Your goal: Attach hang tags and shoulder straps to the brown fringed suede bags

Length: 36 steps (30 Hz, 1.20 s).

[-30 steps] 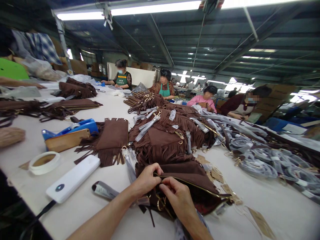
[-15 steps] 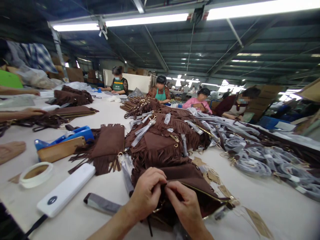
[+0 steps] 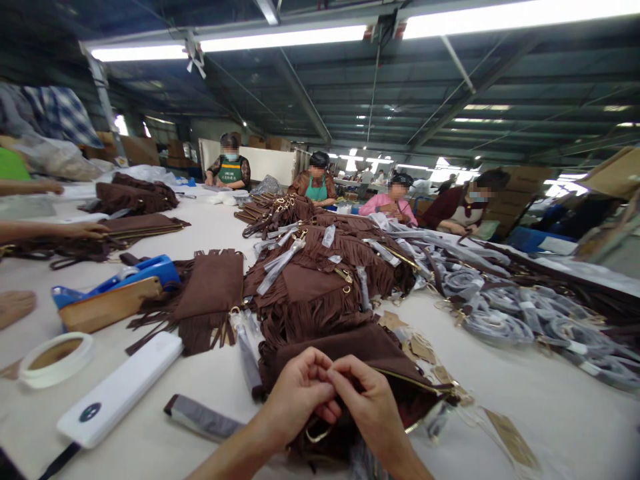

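We have the brown bag (image 3: 345,347) lying unzipped on the desk (image 3: 475,340), at the front of the heap of fringed bags (image 3: 310,283), and over its mouth our left hand (image 3: 303,393) and right hand (image 3: 367,397) meet, each pinched closed at the tips, though we cannot tell whether anything small sits between them. For such close work, we do well to keep both hands steady and the pinch light, clear of the zip (image 3: 420,383) and the gold ring (image 3: 317,440), leaving the wrapped strap (image 3: 203,421) and card tag (image 3: 510,437) undisturbed.
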Tool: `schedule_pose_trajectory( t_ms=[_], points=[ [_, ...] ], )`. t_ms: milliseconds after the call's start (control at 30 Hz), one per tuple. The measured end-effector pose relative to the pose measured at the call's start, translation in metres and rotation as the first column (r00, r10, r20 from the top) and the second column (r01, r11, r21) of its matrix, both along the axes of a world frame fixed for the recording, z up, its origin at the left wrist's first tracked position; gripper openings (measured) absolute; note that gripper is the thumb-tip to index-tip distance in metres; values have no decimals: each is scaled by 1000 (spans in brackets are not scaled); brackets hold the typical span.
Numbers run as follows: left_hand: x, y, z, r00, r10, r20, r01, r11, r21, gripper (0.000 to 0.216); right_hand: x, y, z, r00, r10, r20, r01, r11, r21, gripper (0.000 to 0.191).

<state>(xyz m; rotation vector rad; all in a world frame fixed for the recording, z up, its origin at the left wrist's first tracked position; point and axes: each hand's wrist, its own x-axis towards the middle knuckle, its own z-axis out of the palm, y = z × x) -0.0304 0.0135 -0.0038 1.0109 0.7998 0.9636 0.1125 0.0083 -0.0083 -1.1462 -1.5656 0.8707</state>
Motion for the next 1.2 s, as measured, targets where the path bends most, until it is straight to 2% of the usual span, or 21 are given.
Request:
schedule_pose_trajectory(
  t_ms=[133,233,300,467,633,700,900,1100,1200],
  points=[
    [2,0,-2,994,54,-90,-59,997,-54,26,10,1,8,956,98,-276,-164,961,-225,27],
    [1,0,-1,994,59,-94,-64,996,-58,31,22,0,16,875,168,-454,-323,902,-288,31],
    [0,-1,1,995,48,-92,-52,998,-44,35,28,0,21,856,174,-486,-358,878,-317,34],
    [-2,-2,5,994,42,-96,-44,999,-13,36,32,2,18,912,126,-389,-275,894,-354,37],
    [-3,-3,7,992,47,-114,-44,999,29,34,30,2,12,930,180,-321,-254,944,-208,26],
    [-4,-4,8,988,38,-148,-30,998,59,33,29,2,10,940,163,-299,-225,957,-186,25],
    [-3,-6,8,969,31,-244,0,992,125,24,25,1,4,934,58,-353,-138,969,-207,32],
    [-1,-7,3,954,69,-293,5,970,244,18,22,1,5,935,68,-348,-148,967,-210,33],
    [-1,-6,3,952,71,-299,8,967,254,19,22,0,5,938,71,-339,-150,966,-211,33]
  ],
)
